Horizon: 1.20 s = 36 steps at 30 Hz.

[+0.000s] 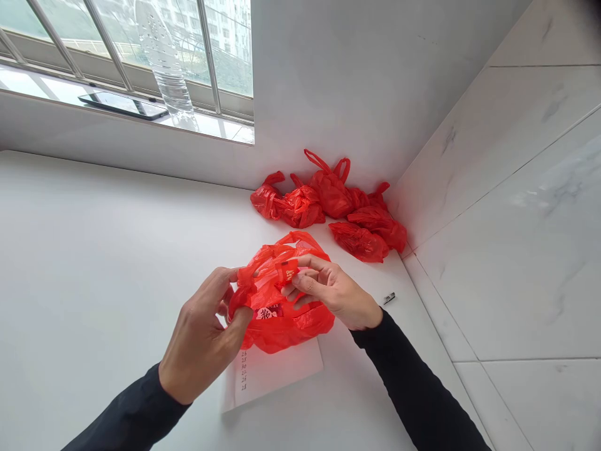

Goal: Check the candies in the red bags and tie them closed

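An opened red plastic bag (286,335) lies on the table in front of me, its rim bunched at the left. My left hand (209,332) pinches that gathered edge between thumb and fingers. Over the bag's mouth, my right hand (328,288) grips a small red packet (287,270) with light lettering. Deeper in the bag, a packet with dark characters on a white patch (269,312) shows in part; the rest of the contents is hidden by red plastic. Partly under the bag is a sheet of paper (282,376) with a handwritten column of numbers.
Several knotted red bags (333,194) sit against the wall in the corner. A small dark object, perhaps a pen cap (389,298), lies right of my right wrist. On the barred window's sill are a clear bottle (173,88) and a dark tablet (124,105). A tiled wall (521,250) bounds the right.
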### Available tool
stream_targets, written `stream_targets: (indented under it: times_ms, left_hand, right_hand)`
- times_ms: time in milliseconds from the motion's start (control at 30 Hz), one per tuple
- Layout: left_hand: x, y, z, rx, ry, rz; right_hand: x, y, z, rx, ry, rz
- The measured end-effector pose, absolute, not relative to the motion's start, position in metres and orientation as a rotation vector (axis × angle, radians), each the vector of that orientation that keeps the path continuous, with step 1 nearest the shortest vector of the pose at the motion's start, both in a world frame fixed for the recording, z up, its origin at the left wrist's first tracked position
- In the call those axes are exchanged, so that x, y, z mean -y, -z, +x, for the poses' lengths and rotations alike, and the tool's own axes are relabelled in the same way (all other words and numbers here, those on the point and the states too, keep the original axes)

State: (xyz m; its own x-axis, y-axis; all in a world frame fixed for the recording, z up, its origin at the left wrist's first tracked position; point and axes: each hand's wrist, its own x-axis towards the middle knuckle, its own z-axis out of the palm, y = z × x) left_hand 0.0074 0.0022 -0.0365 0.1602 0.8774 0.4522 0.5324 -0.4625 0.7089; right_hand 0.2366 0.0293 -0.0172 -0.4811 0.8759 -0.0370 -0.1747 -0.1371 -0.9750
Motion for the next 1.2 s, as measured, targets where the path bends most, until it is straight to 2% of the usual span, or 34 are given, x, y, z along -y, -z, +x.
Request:
stream_targets:
  times_ms: [333,1200]
  left_hand:
    - [-0.001,0.036,0.007,-1.328,-1.225,2.057]
    - [-0.001,0.037,0.008,-1.342,-1.202,2.035]
  right_hand:
    - [-0.026,0.011,0.236,1.398,-1.595,-0.769]
    - [-0.025,0.005,0.235,1.117,-1.746,-1.06]
